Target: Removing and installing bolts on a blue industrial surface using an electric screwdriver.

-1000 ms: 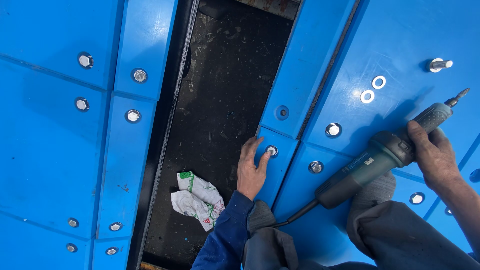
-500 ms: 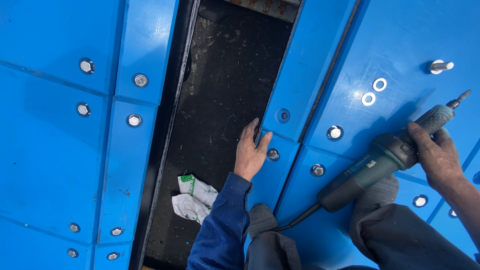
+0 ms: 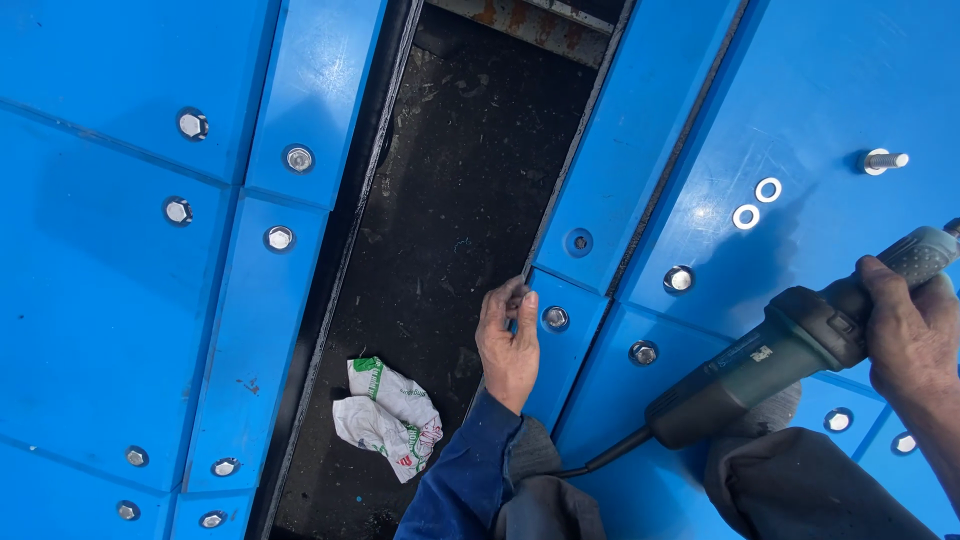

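The corded power tool [image 3: 790, 360], a dark green and black straight grinder at the right of the frame, looks heavy, stiff and nose-long; it is likely best gripped around its slim neck. The right hand [image 3: 912, 335] does so, fingers wrapped tight around the barrel. The left hand [image 3: 510, 335], at lower centre, lies flat on the edge of a blue panel [image 3: 565, 345], fingers close together, holding nothing, just beside a bolt head [image 3: 555, 318].

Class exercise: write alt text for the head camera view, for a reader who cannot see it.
A person's left hand rests at the edge of a blue panel beside a bolt, while the right hand grips a dark green power tool. Between the bolted blue panels runs a dark channel holding a crumpled white bag.
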